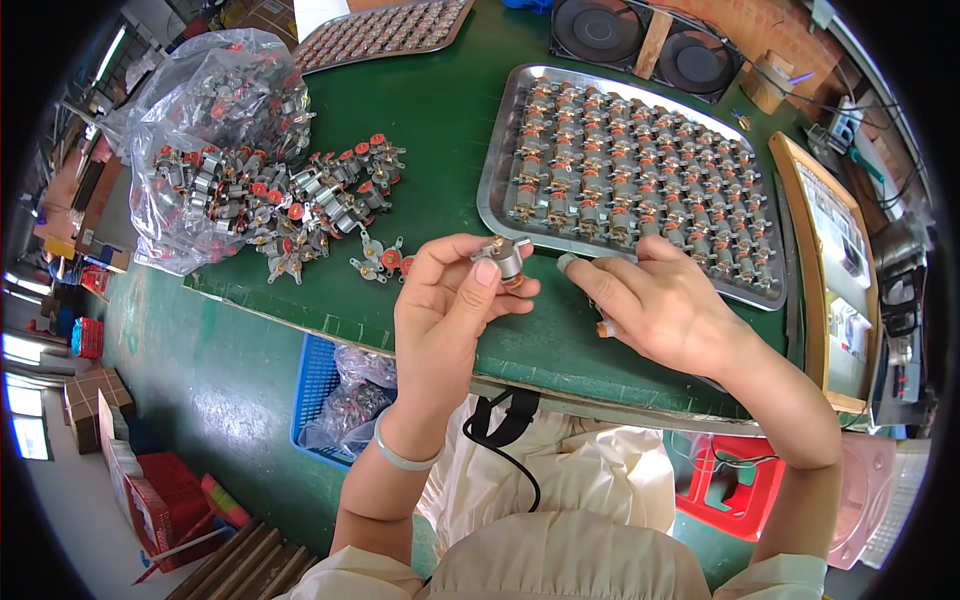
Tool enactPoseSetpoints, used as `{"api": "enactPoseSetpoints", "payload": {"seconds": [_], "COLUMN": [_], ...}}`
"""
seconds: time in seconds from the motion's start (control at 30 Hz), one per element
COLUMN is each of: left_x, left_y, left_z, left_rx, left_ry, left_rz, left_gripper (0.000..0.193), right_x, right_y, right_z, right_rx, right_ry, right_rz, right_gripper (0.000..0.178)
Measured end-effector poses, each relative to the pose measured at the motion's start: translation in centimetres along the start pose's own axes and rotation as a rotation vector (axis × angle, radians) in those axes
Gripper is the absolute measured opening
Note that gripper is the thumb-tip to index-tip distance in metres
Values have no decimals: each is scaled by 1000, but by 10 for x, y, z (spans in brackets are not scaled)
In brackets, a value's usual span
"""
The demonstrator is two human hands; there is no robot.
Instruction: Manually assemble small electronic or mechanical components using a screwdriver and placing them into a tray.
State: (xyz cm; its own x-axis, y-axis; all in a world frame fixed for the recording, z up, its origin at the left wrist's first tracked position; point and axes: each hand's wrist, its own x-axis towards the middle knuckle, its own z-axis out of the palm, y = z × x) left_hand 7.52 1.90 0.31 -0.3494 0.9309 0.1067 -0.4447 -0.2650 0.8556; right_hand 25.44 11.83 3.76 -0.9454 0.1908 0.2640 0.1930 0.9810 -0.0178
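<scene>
Fingers (487, 272) of the left hand (450, 310): pinching one small motor (505, 262) at its grey barrel, holding it up over the near edge of the worktop (440, 140), brass end toward the tray.
Right hand (660, 305): hovering just beside the motor, empty, fingers loosely spread, fingertip covers on two of them; index tip nearing the motor's orange end.
Step, as judged: one motor is being held for checking or turning before it is being set down. Next move, as judged: calling for a steady pinch and a matching open slot.
Metal tray (497, 190): lying just beyond the hands, carrying motors in tight rows.
Loose motors (300, 205): spilling from a clear plastic bag (200, 110) at left.
Second tray (385, 30): sitting at the far edge.
Two black fans (640, 45): standing at the back.
Framed board (830, 270): lying at right.
Blue basket (318, 385), red stool (735, 490), cardboard boxes (90, 395): sitting on the green floor below.
</scene>
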Motion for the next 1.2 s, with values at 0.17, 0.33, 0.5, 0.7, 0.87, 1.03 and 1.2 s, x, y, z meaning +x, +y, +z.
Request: {"api": "enactPoseSetpoints", "payload": {"seconds": [0.17, 0.33, 0.5, 0.7, 0.87, 1.03, 1.2], "left_x": [-2, -2, -3, -6, -6, -4, -1], "left_y": [-2, -4, -4, -2, 1, 1, 5], "left_z": [4, 4, 7, 9, 18, 22, 27], "left_rx": [70, 137, 165, 163, 164, 135, 150], "left_ry": [-23, -10, -29, -48, -87, -112, -63], "left_rz": [2, 50, 76, 62, 29, -7, -39], "left_gripper": [19, 18, 18, 17, 18, 18, 21], "right_x": [1, -1, -2, 0, 9, 11, 9], "right_y": [-1, -3, -4, -11, -13, -13, -19], "right_z": [-4, -5, 1, -14, -20, -20, -15], "right_rx": [129, 105, 15, 402, 1284, 1508, 1617], "right_ry": [191, 106, -7, 196, 339, 208, 282], "right_rz": [70, 17, 22, 279, 694, 723, 803], "right_gripper": [55, 58, 61, 61, 58, 50, 48]}}
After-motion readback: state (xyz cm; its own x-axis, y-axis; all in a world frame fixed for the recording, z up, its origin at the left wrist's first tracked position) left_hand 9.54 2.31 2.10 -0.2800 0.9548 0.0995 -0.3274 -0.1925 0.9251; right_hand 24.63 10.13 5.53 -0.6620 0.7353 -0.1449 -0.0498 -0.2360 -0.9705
